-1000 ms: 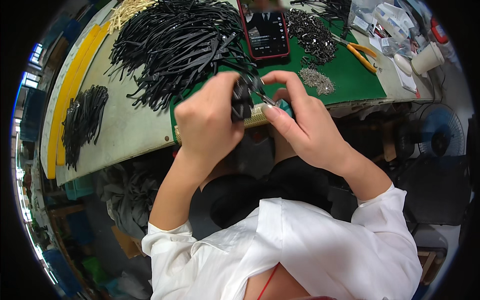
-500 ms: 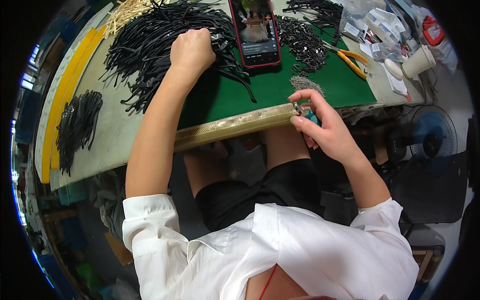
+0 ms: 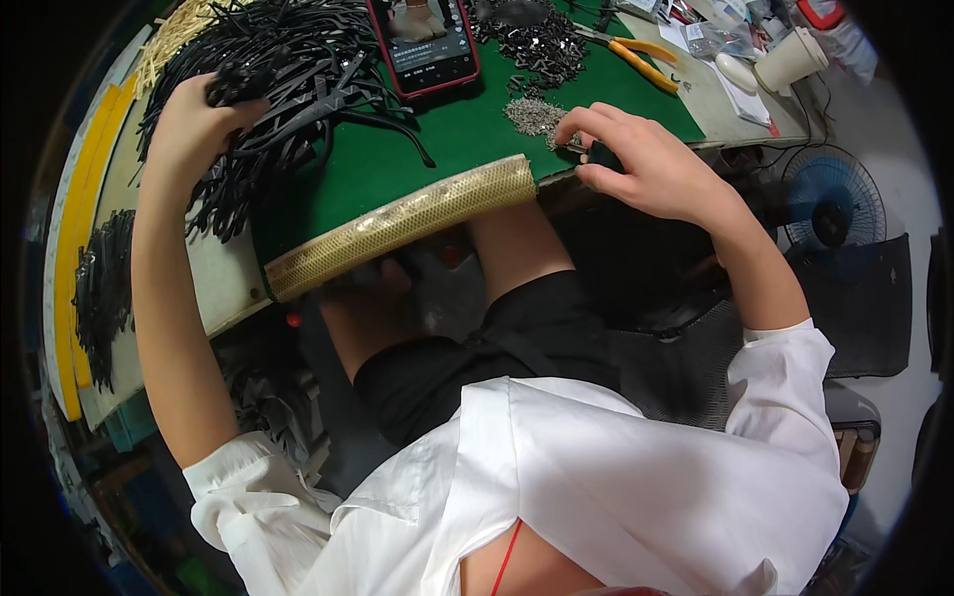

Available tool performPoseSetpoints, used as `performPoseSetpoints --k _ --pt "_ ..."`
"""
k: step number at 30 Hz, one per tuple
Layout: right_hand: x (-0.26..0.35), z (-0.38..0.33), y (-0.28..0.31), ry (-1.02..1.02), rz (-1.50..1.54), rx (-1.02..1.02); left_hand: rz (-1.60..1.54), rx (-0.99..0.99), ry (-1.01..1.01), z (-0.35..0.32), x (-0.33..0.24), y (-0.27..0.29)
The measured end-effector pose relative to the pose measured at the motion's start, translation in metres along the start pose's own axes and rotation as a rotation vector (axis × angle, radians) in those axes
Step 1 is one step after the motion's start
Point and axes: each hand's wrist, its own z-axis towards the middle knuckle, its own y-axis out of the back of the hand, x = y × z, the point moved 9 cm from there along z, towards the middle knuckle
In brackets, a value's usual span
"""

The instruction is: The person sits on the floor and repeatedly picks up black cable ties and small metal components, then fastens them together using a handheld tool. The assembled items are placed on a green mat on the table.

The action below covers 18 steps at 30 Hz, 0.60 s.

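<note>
My left hand [image 3: 191, 127] is over the big pile of black strips [image 3: 298, 60], which look like eyeglass temples with curved ends. Its thumb and fingers close around a dark clump of them [image 3: 238, 87], and part of the grip is hidden. In the curled fingers of my right hand [image 3: 646, 164] lies a small tool with a dark rounded handle [image 3: 602, 157] and a short metal tip, seemingly a screwdriver. That tip is beside a heap of tiny metal screws [image 3: 533, 116] on the green mat [image 3: 397, 164].
A gold mesh-patterned padded roll [image 3: 407, 223] lines the table's front edge. Beyond lie a phone [image 3: 427, 45], small black parts [image 3: 532, 50] and orange-handled pliers [image 3: 641, 60]. A white cup [image 3: 792, 58] stands far right, a fan [image 3: 833, 194] below it. Yellow rulers [image 3: 79, 228] lie left.
My left hand has shifted left over the pile and its fist has become a grasp on a dark clump. The right hand has moved up off the padded roll to the screws. The view has shifted.
</note>
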Motion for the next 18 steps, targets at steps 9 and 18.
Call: performPoseSetpoints --k 9,18 --pt "-0.006 0.004 -0.004 -0.085 -0.136 0.095 -0.589 0.014 -0.207 -0.082 -0.050 -0.050" --pt "0.001 0.005 -0.003 -0.038 -0.114 0.111 -0.792 -0.087 -0.234 -0.094 -0.066 -0.062"
